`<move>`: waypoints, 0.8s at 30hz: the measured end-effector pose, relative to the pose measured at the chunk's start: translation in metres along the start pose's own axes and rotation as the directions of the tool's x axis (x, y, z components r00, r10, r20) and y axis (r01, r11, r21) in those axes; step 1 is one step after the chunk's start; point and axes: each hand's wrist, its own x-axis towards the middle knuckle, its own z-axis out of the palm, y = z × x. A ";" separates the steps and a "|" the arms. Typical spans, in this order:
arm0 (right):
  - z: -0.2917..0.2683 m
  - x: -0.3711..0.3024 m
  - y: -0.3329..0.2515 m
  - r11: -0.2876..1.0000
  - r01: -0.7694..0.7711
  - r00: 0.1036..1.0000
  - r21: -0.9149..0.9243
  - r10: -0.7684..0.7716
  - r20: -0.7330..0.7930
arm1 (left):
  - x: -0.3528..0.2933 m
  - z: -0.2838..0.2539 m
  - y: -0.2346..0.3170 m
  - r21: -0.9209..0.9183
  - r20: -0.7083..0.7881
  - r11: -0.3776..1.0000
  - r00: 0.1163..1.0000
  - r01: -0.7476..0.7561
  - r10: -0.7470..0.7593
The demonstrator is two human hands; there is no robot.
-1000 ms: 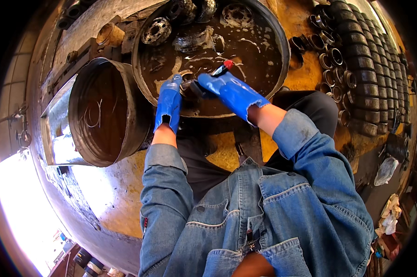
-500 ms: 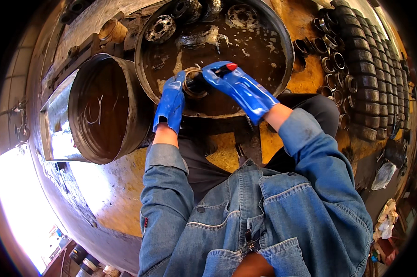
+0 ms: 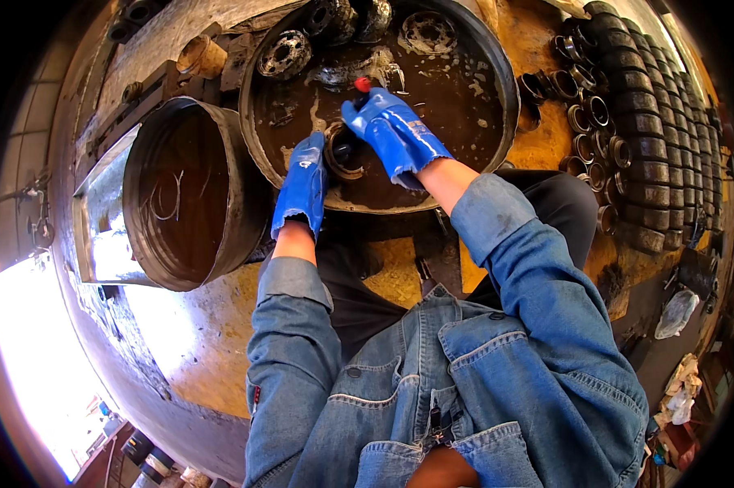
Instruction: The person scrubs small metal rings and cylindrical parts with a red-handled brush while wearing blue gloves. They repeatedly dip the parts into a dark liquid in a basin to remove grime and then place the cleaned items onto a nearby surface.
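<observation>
Both of my hands wear blue rubber gloves over a wide round basin [image 3: 456,175] of brown liquid. My left hand [image 3: 302,180] grips the side of a hollow metal ring [image 3: 348,172], tilted at the basin's near side. In my right hand [image 3: 395,137] is a dark tool with a red-ended handle [image 3: 363,84], which looks like a brush. Its working end is mostly hidden by the glove and the ring. Dark wheel-like metal parts, among them a holed disc [image 3: 285,55] and another disc [image 3: 429,34], lie at the basin's far side.
A tall metal drum [image 3: 229,195] with brown liquid stands left of the basin. Rows of stacked dark cylindrical parts [image 3: 639,146] and several loose metal rings [image 3: 594,108] are at the right. A small brownish bucket [image 3: 202,57] sits at the far left.
My right hand has turned and shifted so the red handle end now points away, farther left than before. My left hand keeps its hold on the ring.
</observation>
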 end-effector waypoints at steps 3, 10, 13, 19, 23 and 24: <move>-0.020 -0.010 0.027 0.999 0.043 0.998 0.020 -0.044 0.038 | 0.000 0.000 0.003 0.002 0.004 1.000 1.000 0.004 -0.004; -0.034 -0.027 0.021 0.987 -0.008 0.996 0.163 -0.006 0.090 | 0.003 0.001 0.010 -0.041 0.007 0.998 0.999 0.050 -0.050; -0.010 -0.010 0.015 0.936 0.053 0.974 0.348 -0.125 0.187 | 0.006 0.006 0.016 -0.136 0.018 0.982 0.991 0.134 -0.133; 0.011 -0.050 0.009 0.882 0.465 0.850 -0.072 -0.423 0.314 | 0.024 0.022 0.037 -0.538 0.017 0.724 0.864 0.432 -0.503; 0.004 -0.072 0.019 0.793 0.561 0.785 -0.236 -0.420 0.455 | 0.011 0.006 0.019 0.299 0.089 0.944 0.989 -0.139 0.118; 0.003 -0.076 0.014 0.767 0.589 0.765 -0.256 -0.427 0.482 | 0.018 -0.010 0.002 0.349 0.101 0.906 0.970 -0.241 0.219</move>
